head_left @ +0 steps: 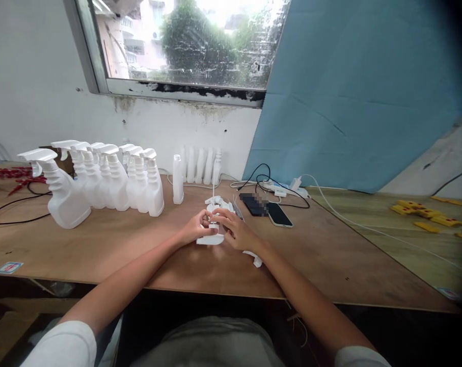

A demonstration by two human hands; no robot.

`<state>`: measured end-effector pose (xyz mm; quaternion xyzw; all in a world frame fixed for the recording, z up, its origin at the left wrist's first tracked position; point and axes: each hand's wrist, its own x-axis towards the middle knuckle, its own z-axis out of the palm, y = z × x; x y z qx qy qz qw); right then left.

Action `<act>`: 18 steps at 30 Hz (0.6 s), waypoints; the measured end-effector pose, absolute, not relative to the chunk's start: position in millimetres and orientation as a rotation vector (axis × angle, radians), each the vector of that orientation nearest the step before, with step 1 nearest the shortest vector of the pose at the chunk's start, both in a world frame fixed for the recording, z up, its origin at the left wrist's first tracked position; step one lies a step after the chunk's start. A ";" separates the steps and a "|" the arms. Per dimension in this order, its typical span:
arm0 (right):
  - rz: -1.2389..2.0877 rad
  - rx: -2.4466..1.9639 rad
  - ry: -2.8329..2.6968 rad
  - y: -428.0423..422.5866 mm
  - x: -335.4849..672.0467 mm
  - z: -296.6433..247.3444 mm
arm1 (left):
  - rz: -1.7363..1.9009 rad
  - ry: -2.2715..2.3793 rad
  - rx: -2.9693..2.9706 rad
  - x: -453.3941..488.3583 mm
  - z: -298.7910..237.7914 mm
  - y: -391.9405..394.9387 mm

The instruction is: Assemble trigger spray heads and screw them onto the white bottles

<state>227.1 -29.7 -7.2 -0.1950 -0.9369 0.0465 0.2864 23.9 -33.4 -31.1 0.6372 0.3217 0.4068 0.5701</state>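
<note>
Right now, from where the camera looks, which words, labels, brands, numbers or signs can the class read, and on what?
Nothing can be read.
Left sticker on the wooden table: printed in red and blue, too small and blurred.
Right sticker, near the front corner: too blurred.
White spray bottles: no lettering shows.

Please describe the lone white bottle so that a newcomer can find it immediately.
On the brown table, look below the window, just right of the bottles topped with spray heads. The lone white bottle stands there upright. It has no such head, and unlike the bare bottles along the wall, it stands forward of their row.
</note>
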 end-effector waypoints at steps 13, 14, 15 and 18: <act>-0.104 -0.506 -2.456 -23.5 222.0 -20.1 | 1.111 0.804 1.273 22.4 -25.5 -34.9; -0.140 -0.493 -2.442 -24.1 221.5 -19.5 | 1.112 0.770 1.225 22.0 -25.0 -35.7; -0.174 -0.480 -2.428 -24.8 221.2 -18.8 | 1.107 0.732 1.174 21.6 -24.6 -35.9; -0.230 -0.448 -2.381 -26.6 220.4 -17.5 | 1.061 0.657 1.062 19.9 -24.3 -33.0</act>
